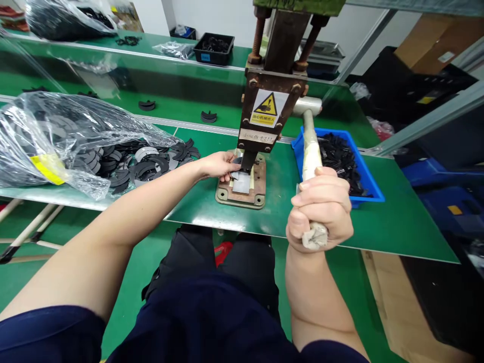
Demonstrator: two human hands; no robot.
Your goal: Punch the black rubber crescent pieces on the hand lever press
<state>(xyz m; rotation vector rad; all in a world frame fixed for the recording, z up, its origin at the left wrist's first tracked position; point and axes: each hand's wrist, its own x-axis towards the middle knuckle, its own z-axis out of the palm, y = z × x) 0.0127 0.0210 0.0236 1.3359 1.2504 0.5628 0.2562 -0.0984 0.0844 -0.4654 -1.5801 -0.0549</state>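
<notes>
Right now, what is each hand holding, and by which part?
The right hand grips the press lever at its wrapped lower end. The left hand pinches a dark flat part by its edge under the press head.

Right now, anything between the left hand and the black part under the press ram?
Nothing visible. The left hand already has its fingertips on the black part on the press base; the right hand grips the lever handle.
</notes>
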